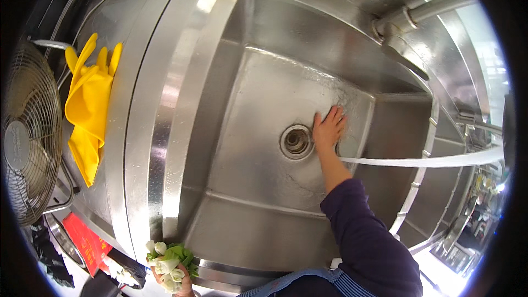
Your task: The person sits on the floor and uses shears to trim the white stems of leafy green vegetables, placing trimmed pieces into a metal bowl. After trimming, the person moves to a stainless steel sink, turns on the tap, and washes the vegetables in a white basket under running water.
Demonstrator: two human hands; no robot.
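Observation:
My right hand lies with its fingers spread on the bottom of a deep stainless steel sink, just right of the round drain. It holds nothing. Water shows on the metal around the fingertips. At the lower left, outside the sink's near left corner, my left hand is closed around a bunch of small leafy greens with thick white stalks. The bunch hides part of this hand.
Yellow rubber gloves lie on the steel counter at the left, beside a wire-caged fan. A pale strap-like strip crosses the sink's right side. A thick pipe runs above the far right corner.

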